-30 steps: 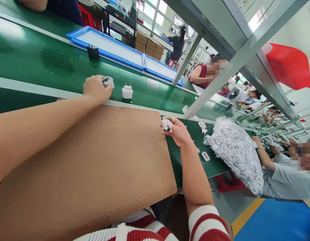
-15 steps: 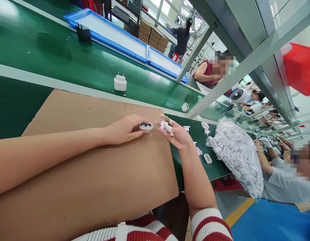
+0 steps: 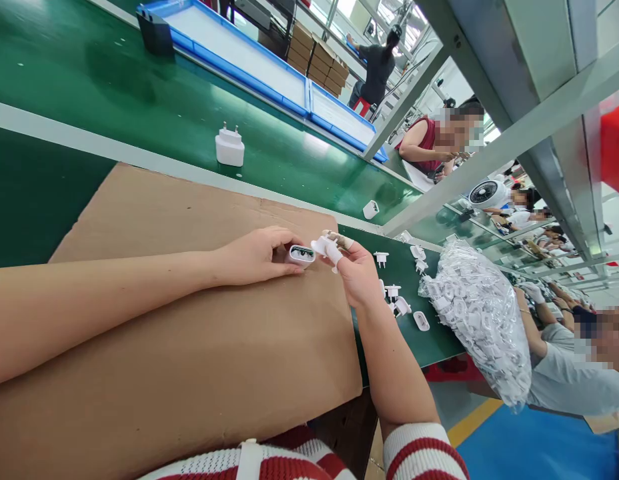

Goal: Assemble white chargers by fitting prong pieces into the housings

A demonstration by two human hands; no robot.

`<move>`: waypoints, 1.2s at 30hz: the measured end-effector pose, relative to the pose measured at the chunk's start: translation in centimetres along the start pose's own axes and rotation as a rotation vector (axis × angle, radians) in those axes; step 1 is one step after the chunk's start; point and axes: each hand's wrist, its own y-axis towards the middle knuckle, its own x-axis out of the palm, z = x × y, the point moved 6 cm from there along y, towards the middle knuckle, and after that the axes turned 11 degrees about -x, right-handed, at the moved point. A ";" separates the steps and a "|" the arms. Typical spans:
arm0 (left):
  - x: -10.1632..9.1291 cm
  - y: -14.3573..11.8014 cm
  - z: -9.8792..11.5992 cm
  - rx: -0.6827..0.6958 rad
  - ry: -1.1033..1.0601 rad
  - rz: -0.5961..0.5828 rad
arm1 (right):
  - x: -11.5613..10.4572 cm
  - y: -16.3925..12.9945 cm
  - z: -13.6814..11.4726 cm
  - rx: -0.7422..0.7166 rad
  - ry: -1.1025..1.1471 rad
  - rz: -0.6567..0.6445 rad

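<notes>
My left hand (image 3: pixel 264 255) grips a white charger housing (image 3: pixel 302 255) above the cardboard sheet (image 3: pixel 214 347), its open end facing right with dark parts inside. Just right of that opening, my right hand (image 3: pixel 357 267) pinches a white plug cover (image 3: pixel 325 247). Pale coverings sit on some of its fingertips. A small gap seems to separate cover and housing. Loose white plug covers (image 3: pixel 392 291) with pins lie on the green table right of my right hand, and one oval cover (image 3: pixel 421 321) lies near the bag.
A large clear bag of white parts (image 3: pixel 482 320) stands on the right beside a co-worker in grey (image 3: pixel 572 367). On the green conveyor are a white charger (image 3: pixel 230 147), a white housing (image 3: pixel 370 209) and a black charger (image 3: pixel 155 33). Blue-rimmed trays (image 3: pixel 239 57) line its far side. A metal post (image 3: pixel 414 97) rises beyond.
My right hand has turned the plug cover and brought it closer to the housing's open end. The left hand keeps its grip on the housing. The camera view has shifted slightly.
</notes>
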 end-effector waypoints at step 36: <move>-5.3 3.5 -1.4 -0.150 0.066 0.219 | -5.7 1.4 -3.0 -0.196 -1.206 0.146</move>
